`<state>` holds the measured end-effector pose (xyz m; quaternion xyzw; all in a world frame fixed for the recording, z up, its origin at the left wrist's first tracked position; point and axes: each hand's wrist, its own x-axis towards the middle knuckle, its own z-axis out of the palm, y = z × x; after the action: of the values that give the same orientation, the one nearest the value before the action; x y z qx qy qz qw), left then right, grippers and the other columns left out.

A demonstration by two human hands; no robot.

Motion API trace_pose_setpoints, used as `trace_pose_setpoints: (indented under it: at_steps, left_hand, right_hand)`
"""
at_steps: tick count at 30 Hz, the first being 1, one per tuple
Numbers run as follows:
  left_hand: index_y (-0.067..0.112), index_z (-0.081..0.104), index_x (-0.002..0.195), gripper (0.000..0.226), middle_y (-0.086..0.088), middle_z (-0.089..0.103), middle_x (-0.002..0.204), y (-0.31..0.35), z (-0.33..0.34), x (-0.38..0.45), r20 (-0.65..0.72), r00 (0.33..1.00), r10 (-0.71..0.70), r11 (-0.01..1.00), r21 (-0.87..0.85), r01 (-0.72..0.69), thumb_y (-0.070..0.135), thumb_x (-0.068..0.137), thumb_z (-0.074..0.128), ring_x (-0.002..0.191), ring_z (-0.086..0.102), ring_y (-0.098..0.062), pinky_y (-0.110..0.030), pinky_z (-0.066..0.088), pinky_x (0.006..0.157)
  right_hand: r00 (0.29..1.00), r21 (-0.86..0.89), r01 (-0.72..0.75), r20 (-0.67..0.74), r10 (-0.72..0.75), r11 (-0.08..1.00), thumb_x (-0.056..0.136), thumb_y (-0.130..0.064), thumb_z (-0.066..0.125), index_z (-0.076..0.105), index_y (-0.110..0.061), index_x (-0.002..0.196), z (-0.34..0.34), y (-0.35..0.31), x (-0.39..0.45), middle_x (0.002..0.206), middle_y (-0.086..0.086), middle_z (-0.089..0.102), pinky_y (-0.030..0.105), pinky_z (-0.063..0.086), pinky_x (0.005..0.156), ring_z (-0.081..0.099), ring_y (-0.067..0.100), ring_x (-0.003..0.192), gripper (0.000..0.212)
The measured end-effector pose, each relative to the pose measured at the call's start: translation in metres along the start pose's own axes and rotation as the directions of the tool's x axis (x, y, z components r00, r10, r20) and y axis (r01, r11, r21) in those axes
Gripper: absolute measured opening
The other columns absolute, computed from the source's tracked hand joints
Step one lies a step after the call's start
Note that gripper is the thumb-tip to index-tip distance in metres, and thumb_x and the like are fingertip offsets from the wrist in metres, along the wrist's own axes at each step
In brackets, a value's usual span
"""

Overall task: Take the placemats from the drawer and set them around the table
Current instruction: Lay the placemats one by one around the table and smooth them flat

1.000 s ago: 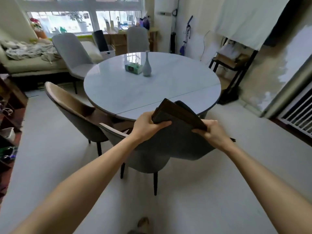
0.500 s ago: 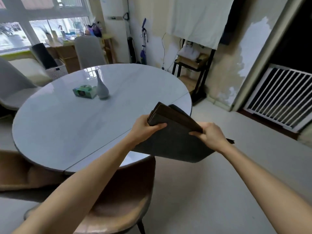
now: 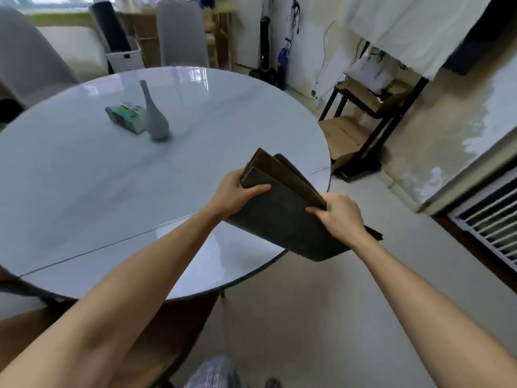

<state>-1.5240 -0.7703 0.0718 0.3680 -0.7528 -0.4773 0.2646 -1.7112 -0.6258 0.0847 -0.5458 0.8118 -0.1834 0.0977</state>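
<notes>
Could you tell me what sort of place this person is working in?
Most likely a home dining area: a round table with a vase on it, upholstered chairs around it, and a vacuum cleaner against the wall.

I see a tall grey vase [image 3: 154, 119] standing upright, well in from the edge. Just beside it, on its left, lies a small green box [image 3: 125, 119]; I cannot tell if the two touch. A grey chair [image 3: 181, 35] stands at the far side, and another grey chair [image 3: 26, 54] is at the far left. A white basket [image 3: 126, 60] sits on the floor between them. A brown chair [image 3: 179, 329] is close to me, tucked in. On the right, a black shelf [image 3: 363, 107] holds cardboard [image 3: 342, 134]. A white cloth [image 3: 414, 26] hangs above it. A white slatted gate [image 3: 488, 222] is at the far right.
</notes>
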Motion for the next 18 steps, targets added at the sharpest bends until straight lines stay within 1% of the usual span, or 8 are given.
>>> trace_pose_setpoints:
  at_steps: [6,9,11,13,15,16,17,18]
  left_hand:
    - [0.021,0.062,0.11,0.037,0.004,0.066,0.106,-0.049,-0.029,0.069,-0.229,0.967,-0.109,0.993,0.01,0.115,0.038,0.08,0.074,0.097,0.063,-0.013,-0.035,0.053,0.088]
    - [0.016,0.043,0.138,0.07,-0.004,0.045,0.143,-0.06,-0.042,0.107,-0.343,0.895,-0.284,0.958,-0.125,0.257,0.044,0.081,0.071,0.131,0.044,-0.022,-0.038,0.041,0.106]
    - [0.02,0.015,0.152,0.095,-0.003,0.02,0.159,-0.059,-0.045,0.121,-0.277,0.812,-0.514,0.83,-0.399,0.389,0.056,0.081,0.065,0.143,0.027,-0.024,-0.047,0.033,0.113]
    - [0.026,0.002,0.154,0.108,0.002,0.013,0.16,-0.064,-0.041,0.13,-0.127,0.74,-0.661,0.633,-0.624,0.458,0.069,0.075,0.062,0.144,0.025,-0.028,-0.053,0.037,0.108]
    - [0.025,0.014,0.152,0.111,0.001,0.029,0.154,-0.073,-0.031,0.135,0.016,0.699,-0.715,0.464,-0.737,0.492,0.077,0.066,0.062,0.136,0.039,-0.03,-0.049,0.049,0.094]
    - [0.021,0.032,0.145,0.107,-0.001,0.051,0.136,-0.08,-0.025,0.135,0.068,0.694,-0.716,0.388,-0.788,0.478,0.079,0.062,0.065,0.118,0.056,-0.028,-0.042,0.055,0.078]
    - [0.015,0.049,0.127,0.094,-0.002,0.067,0.104,-0.085,-0.019,0.135,0.097,0.694,-0.713,0.321,-0.835,0.447,0.078,0.06,0.068,0.084,0.067,-0.023,-0.033,0.053,0.06]
    - [0.015,0.055,0.103,0.074,-0.001,0.063,0.067,-0.09,-0.015,0.137,0.097,0.687,-0.72,0.273,-0.871,0.409,0.075,0.062,0.069,0.053,0.059,-0.018,-0.026,0.045,0.046]
  right_hand:
    - [0.99,-0.056,0.132,0.05,-0.13,0.99,0.089,-0.035,0.057,0.066,-0.02,0.087,0.032,-0.021,0.105,0.082,0.005,0.07,0.037,0.052,0.068,0.063,0.032,0.08,0.017]
    - [0.991,-0.083,0.122,0.066,-0.116,0.989,0.089,-0.031,0.058,0.065,-0.016,0.081,0.045,-0.041,0.154,0.079,0.006,0.067,0.032,0.041,0.06,0.061,0.033,0.077,0.018]
    - [0.991,-0.074,0.113,0.084,-0.107,0.991,0.088,-0.028,0.059,0.063,-0.014,0.075,0.054,-0.058,0.178,0.074,0.005,0.064,0.03,0.034,0.058,0.059,0.032,0.073,0.019]
    - [0.989,-0.055,0.112,0.107,-0.105,0.992,0.087,-0.026,0.06,0.063,-0.013,0.075,0.067,-0.073,0.2,0.073,0.005,0.063,0.03,0.035,0.058,0.057,0.03,0.069,0.018]
    - [0.979,-0.036,0.129,0.165,-0.121,0.991,0.086,-0.025,0.061,0.065,-0.012,0.077,0.082,-0.085,0.216,0.073,0.005,0.064,0.03,0.037,0.058,0.057,0.029,0.069,0.016]
    - [0.968,-0.033,0.155,0.205,-0.145,0.987,0.086,-0.025,0.061,0.065,-0.013,0.079,0.09,-0.09,0.222,0.074,0.005,0.065,0.03,0.039,0.058,0.059,0.03,0.071,0.014]
    - [0.952,-0.035,0.193,0.249,-0.178,0.981,0.085,-0.025,0.062,0.065,-0.014,0.081,0.099,-0.095,0.227,0.076,0.005,0.066,0.029,0.04,0.059,0.061,0.03,0.074,0.012]
    - [0.931,-0.038,0.237,0.295,-0.215,0.971,0.084,-0.026,0.062,0.066,-0.015,0.084,0.107,-0.098,0.232,0.079,0.005,0.067,0.029,0.04,0.06,0.063,0.03,0.078,0.011]
